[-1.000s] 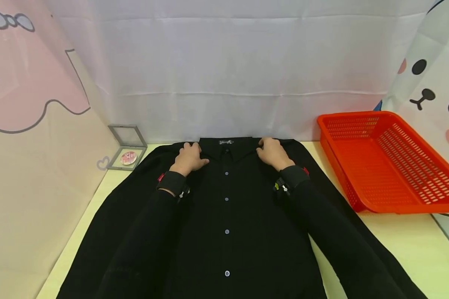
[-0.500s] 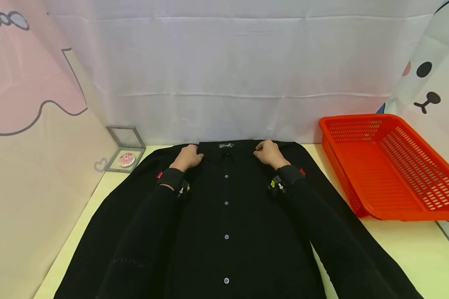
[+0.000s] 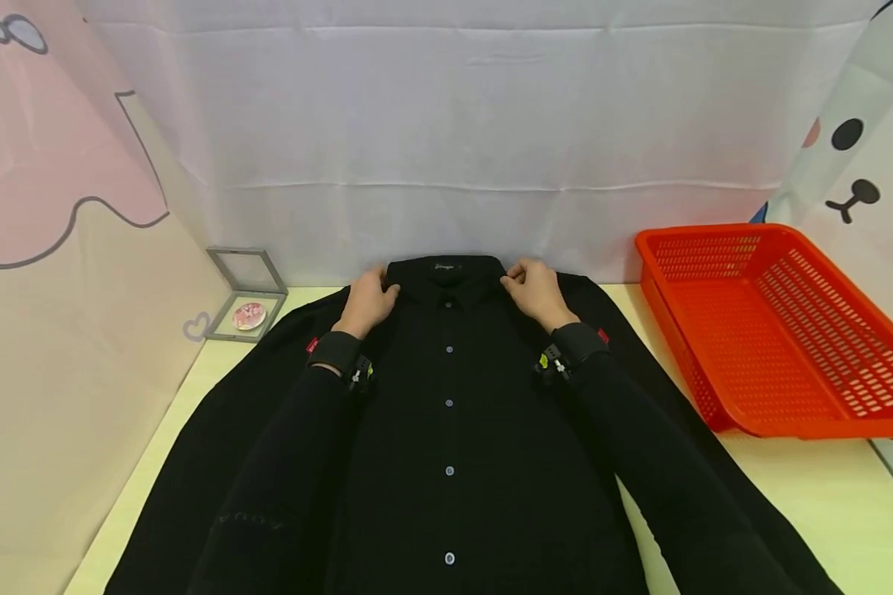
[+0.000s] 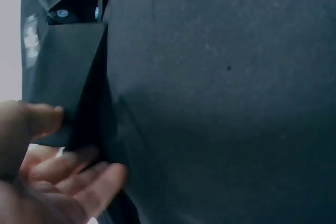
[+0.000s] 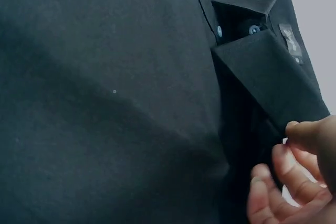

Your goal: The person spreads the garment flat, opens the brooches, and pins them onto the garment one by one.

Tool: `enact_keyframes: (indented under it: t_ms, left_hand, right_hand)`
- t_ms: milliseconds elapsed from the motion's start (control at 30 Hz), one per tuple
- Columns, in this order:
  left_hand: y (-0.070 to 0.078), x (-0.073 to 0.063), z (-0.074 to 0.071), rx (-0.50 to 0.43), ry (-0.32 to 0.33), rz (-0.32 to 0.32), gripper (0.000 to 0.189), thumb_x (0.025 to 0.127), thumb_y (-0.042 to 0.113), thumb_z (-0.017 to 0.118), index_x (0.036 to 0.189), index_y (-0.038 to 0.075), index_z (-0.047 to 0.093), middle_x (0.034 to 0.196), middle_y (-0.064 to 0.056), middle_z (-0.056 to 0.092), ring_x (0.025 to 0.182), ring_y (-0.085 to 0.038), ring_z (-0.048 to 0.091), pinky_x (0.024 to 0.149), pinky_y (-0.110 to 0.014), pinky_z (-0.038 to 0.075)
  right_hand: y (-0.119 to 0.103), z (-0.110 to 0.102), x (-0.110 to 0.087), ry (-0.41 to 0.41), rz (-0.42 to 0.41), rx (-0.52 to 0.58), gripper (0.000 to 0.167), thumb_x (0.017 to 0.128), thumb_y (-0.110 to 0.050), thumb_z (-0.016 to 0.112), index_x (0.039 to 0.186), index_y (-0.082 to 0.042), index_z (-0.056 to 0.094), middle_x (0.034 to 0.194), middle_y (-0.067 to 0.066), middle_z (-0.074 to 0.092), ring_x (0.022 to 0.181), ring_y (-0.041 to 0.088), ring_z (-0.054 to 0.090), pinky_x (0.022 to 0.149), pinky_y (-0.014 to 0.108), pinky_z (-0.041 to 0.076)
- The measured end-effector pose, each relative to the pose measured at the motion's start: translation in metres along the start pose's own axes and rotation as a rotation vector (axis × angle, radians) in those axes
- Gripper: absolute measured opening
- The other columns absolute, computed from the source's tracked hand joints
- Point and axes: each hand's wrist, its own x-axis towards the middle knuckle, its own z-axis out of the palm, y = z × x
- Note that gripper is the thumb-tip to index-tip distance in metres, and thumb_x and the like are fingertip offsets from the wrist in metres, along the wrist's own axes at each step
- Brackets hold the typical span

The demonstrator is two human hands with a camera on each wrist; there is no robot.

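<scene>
A black button-up shirt [image 3: 450, 430] lies face up and spread out, its light buttons running down the middle. At its collar [image 3: 476, 285], which stands raised at the back, both hands hold the cloth. My left hand [image 3: 370, 304] pinches the collar's left side; in the left wrist view its thumb [image 4: 47, 119] lies over the folded collar flap [image 4: 68, 56], the other fingers below. On the right side, my right hand [image 3: 538, 293] grips the collar between thumb [image 5: 302, 134] and fingers, as the right wrist view shows. A label [image 3: 446, 267] shows inside the neck.
An orange-red plastic basket [image 3: 781, 347] stands at the right on the pale yellow table [image 3: 811, 479]. At the back left is a small open grey-framed case [image 3: 247, 293] with a pink round thing [image 3: 249, 316] in it. A white curtain [image 3: 446, 124] hangs behind.
The collar, flat before, has been lifted and now stands higher at the back. My left hand's fingers, spread on the shoulder earlier, have closed on the collar; the right hand has stayed near it.
</scene>
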Motion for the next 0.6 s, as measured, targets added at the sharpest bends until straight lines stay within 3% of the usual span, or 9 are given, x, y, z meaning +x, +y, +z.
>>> enact_keyframes:
  t_ms: [100,200,300,433,500,600]
  left_hand:
    - [-0.003,0.002,0.004,0.081,-0.085,-0.036,0.051,0.109,0.023,0.05,0.149,-0.009,0.045,0.145,-0.033,0.052,0.123,-0.048,0.058,0.1,-0.053,0.052]
    - [-0.006,0.002,0.006,0.151,-0.166,-0.046,0.057,0.11,0.027,0.048,0.153,-0.009,0.039,0.153,-0.032,0.045,0.13,-0.047,0.055,0.106,-0.052,0.049]
    - [-0.009,0.001,0.005,0.149,-0.199,-0.032,0.059,0.111,0.028,0.048,0.156,-0.008,0.036,0.158,-0.031,0.04,0.134,-0.046,0.052,0.109,-0.053,0.047]
    - [-0.009,-0.002,0.0,0.127,-0.235,-0.027,0.068,0.111,0.03,0.049,0.161,-0.005,0.021,0.162,-0.031,0.033,0.138,-0.048,0.049,0.109,-0.054,0.047]
    - [-0.007,-0.004,-0.003,0.153,-0.289,-0.036,0.074,0.111,0.031,0.048,0.163,-0.004,0.01,0.16,-0.032,0.035,0.137,-0.048,0.05,0.11,-0.054,0.047]
    - [-0.003,-0.007,-0.005,0.201,-0.378,-0.058,0.083,0.11,0.034,0.048,0.163,-0.003,-0.005,0.154,-0.034,0.043,0.13,-0.047,0.056,0.107,-0.055,0.047]
  right_hand:
    - [0.003,0.002,0.0,-0.017,0.042,-0.012,0.021,0.106,-0.017,0.059,0.101,0.0,0.07,0.087,0.015,0.065,0.072,0.026,0.059,0.07,0.039,0.049]
    - [0.006,0.005,-0.002,-0.072,0.094,-0.044,0.031,0.106,-0.02,0.058,0.08,-0.004,0.064,0.066,0.004,0.05,0.057,0.018,0.045,0.06,0.034,0.04]
    - [0.005,0.006,-0.003,-0.106,0.115,-0.066,0.034,0.107,-0.021,0.058,0.076,-0.006,0.06,0.062,0.003,0.046,0.055,0.017,0.043,0.058,0.033,0.038]
    - [0.0,0.004,-0.005,-0.108,0.1,-0.049,0.022,0.106,-0.019,0.058,0.106,0.0,0.07,0.092,0.016,0.067,0.078,0.029,0.063,0.073,0.039,0.052]
    - [-0.003,0.002,-0.006,-0.135,0.097,-0.049,0.029,0.107,-0.019,0.057,0.125,0.001,0.067,0.115,0.022,0.068,0.097,0.035,0.067,0.085,0.044,0.056]
    - [-0.006,0.001,-0.009,-0.214,0.095,-0.079,0.041,0.107,-0.019,0.056,0.142,0.003,0.056,0.13,0.027,0.063,0.115,0.04,0.064,0.095,0.047,0.055]
